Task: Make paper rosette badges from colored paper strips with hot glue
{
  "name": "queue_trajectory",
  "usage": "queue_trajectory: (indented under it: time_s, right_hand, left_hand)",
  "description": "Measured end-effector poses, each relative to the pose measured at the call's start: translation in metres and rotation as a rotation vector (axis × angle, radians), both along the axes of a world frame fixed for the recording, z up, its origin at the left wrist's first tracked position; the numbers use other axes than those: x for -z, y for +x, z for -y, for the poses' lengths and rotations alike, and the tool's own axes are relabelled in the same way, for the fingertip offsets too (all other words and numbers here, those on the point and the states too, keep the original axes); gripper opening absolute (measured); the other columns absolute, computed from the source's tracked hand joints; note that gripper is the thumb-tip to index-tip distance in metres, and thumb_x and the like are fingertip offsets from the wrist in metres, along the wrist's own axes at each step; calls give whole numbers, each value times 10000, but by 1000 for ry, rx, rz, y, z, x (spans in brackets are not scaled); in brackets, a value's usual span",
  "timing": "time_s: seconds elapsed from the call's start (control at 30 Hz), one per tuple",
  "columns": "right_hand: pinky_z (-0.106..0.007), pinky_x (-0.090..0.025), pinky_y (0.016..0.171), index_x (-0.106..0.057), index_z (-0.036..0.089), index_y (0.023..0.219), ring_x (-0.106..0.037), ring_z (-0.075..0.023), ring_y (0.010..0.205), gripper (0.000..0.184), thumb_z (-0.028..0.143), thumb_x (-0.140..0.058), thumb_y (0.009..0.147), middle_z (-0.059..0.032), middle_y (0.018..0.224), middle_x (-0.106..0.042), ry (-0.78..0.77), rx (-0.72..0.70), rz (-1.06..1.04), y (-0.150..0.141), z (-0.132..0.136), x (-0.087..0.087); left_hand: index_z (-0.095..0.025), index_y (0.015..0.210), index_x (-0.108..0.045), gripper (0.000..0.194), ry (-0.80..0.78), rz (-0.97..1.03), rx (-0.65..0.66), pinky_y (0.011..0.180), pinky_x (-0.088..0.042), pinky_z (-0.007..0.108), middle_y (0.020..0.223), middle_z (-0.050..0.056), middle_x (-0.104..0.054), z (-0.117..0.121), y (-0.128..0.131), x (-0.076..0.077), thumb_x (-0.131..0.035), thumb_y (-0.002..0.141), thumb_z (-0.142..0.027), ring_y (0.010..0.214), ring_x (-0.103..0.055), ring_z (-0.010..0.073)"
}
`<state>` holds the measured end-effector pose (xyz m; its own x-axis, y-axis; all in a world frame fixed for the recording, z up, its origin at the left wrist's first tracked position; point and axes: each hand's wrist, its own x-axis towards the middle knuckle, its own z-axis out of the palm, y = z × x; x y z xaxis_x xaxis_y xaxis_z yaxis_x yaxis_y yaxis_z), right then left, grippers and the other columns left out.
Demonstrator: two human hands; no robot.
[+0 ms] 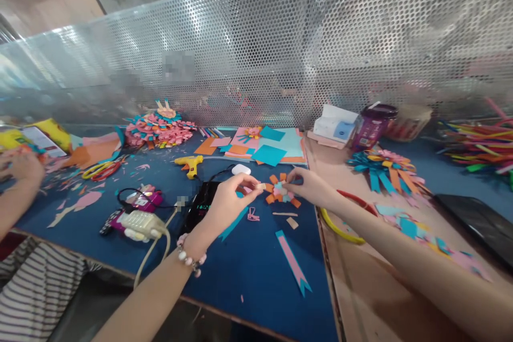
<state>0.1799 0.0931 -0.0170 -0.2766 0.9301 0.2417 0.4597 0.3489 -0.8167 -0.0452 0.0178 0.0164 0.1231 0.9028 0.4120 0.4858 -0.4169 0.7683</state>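
Note:
My left hand [229, 199], with a beaded bracelet at its wrist, is closed in a pinch on a small cream-and-orange paper strip [262, 186]. Right beside it lies an orange, pink and light-blue paper flower [281, 196]. Thumb and fingers of my right hand [308, 186] close on the flower's upper right edge. Nearer me, a pink-and-blue paper ribbon [293, 264] with a notched end rests on the blue table. A small tan paper scrap [292, 223] and a folded pink strip [253, 215] lie just below the flower.
A yellow glue gun [189, 165], a white power strip [144, 223] with cords, and scissors [104, 170] are on the left. Paper sheets [269, 155] lie behind. A purple cup [372, 125] and a black phone [476, 227] stand right. A co-worker's hand [24, 168] is far left.

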Motion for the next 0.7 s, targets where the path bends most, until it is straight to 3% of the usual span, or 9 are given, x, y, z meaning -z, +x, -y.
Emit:
queue_trajectory:
  time_s: [0.1, 0.27, 0.47, 0.7]
  right_hand:
    - [-279, -431, 545, -543, 204, 726, -564, -152, 580, 315, 487, -679, 696, 13, 617, -605, -75, 83, -197, 0, 1, -8]
    - [-263, -434, 501, -507, 211, 854, -584, -143, 572, 415, 528, -701, 671, 12, 696, -619, -177, 197, -543, -16, 19, -17]
    - [-294, -513, 660, -468, 239, 963, -652, -170, 784, 476, 454, -757, 652, -8, 888, -653, -216, 237, -786, -36, 42, -16]
    - [-328, -512, 748, -491, 242, 947, -644, -176, 849, 435, 415, -773, 664, -15, 978, -650, -185, 223, -830, -40, 46, -11]
  left_hand:
    - [-187, 873, -647, 74, 91, -66, -18, 703, -535, 257, 898, 27, -677, -1, 1, 2, -661, 807, -216, 770, -643, 140]
    - [-197, 866, -636, 31, 253, -178, -55, 700, -502, 248, 885, 17, -644, -3, 2, 6, -625, 844, -217, 742, -599, 124]
    - [-200, 890, -634, 71, 299, -228, -64, 727, -506, 258, 890, 18, -657, -4, 2, 11, -650, 833, -239, 766, -612, 138]
    - [-201, 904, -650, 124, 351, -262, -107, 747, -509, 269, 905, 33, -681, 0, 1, 13, -632, 849, -312, 812, -631, 156]
